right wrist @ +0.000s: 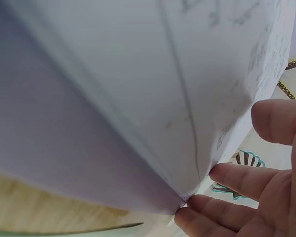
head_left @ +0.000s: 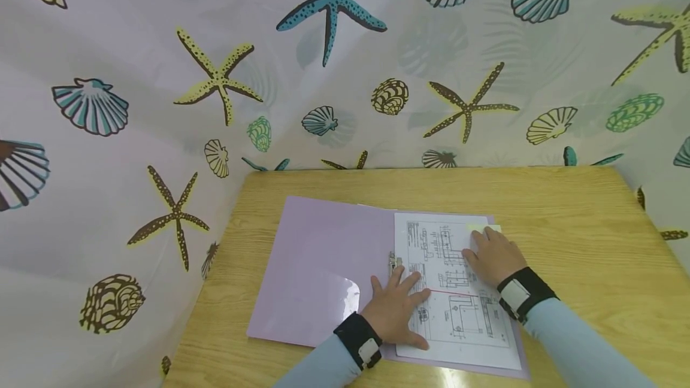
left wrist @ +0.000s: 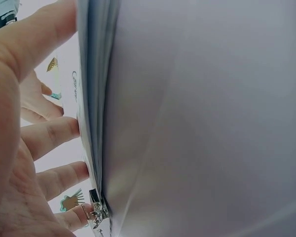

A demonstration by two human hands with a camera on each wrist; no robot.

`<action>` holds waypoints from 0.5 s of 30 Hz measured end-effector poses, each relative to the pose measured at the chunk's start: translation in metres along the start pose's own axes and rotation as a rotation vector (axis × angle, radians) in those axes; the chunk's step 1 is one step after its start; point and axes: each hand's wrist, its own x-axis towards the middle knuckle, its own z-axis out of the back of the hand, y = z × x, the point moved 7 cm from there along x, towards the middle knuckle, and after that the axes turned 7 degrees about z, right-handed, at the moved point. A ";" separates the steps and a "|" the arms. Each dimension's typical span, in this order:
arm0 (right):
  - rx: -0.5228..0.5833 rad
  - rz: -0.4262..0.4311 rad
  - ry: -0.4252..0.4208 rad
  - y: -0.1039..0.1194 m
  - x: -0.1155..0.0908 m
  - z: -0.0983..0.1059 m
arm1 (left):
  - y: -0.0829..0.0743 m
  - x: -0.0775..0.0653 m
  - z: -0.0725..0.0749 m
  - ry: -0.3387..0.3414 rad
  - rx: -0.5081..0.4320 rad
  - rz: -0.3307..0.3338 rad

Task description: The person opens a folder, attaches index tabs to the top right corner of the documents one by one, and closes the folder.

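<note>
A lilac folder [head_left: 318, 262] lies open on the table, its left cover bare. On its right side is a stack of white sheets [head_left: 458, 352], the top one printed with technical drawings and crossed by a red line. My left hand [head_left: 396, 310] rests on the sheets' left part with fingers spread, beside the metal clip [head_left: 392, 261] at the fold. In the left wrist view its fingertips touch the stack's face. My right hand [head_left: 497, 256] touches the sheets' upper right corner, next to a small pale yellow piece [head_left: 477, 227]. Its fingers [right wrist: 241, 180] are extended against the paper.
The wooden table [head_left: 582, 226] extends round the folder on all sides. Behind and to the left hangs a white cloth [head_left: 366, 136] printed with shells and starfish. Both wrists wear black bands [head_left: 525, 292].
</note>
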 end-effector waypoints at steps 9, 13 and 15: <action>-0.014 0.019 -0.031 0.000 0.003 0.000 | 0.001 0.000 0.001 -0.004 -0.013 0.000; -0.013 0.004 -0.099 0.000 0.005 0.003 | 0.001 0.000 0.001 0.000 -0.019 -0.003; -0.003 0.005 -0.127 0.001 0.008 0.005 | 0.001 0.000 0.002 0.001 -0.019 -0.003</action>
